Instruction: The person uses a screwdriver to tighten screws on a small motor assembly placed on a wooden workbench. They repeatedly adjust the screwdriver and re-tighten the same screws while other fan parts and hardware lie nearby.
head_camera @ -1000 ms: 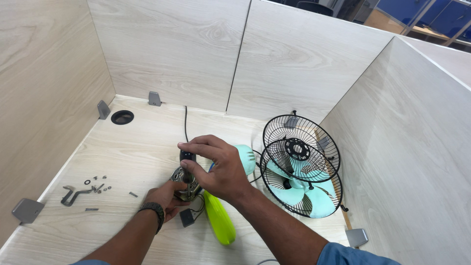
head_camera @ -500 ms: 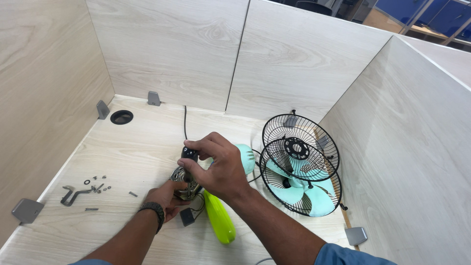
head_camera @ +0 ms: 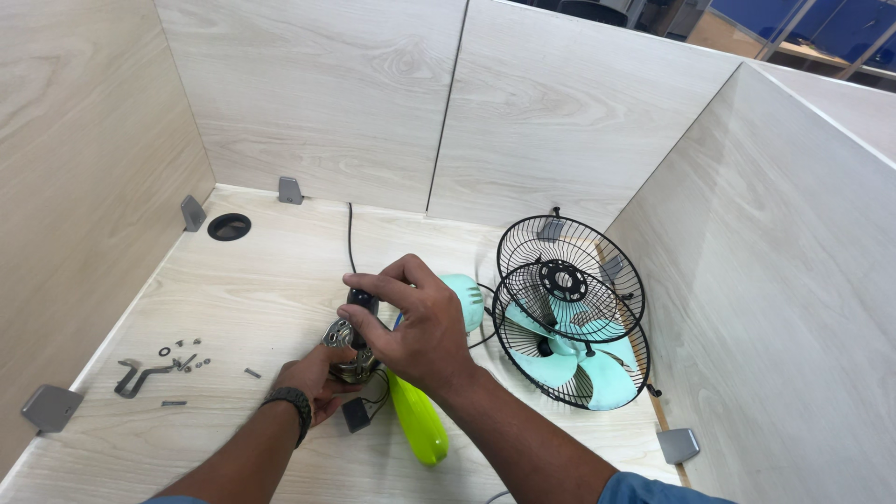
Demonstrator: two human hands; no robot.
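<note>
Dead centre of the frame, the left hand (head_camera: 317, 381) cups the bare metal fan motor (head_camera: 350, 350) from below while the right hand (head_camera: 415, 327) pinches a small black knob-like part (head_camera: 362, 301) on top. Probably best to keep that motor braced and twist gently. Loose small grey screws (head_camera: 187, 359) sit at left, black wire fan grilles (head_camera: 569, 308) at right.

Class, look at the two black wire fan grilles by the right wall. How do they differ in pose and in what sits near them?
The rear black wire fan grille leans against the wall behind, partly hidden; the front black wire fan grille overlaps it. The front grille has a solid black hub at its centre; the rear grille's centre is covered. The mint green fan blade shows through the front grille. Both are round, black wire, and propped upright.
</note>
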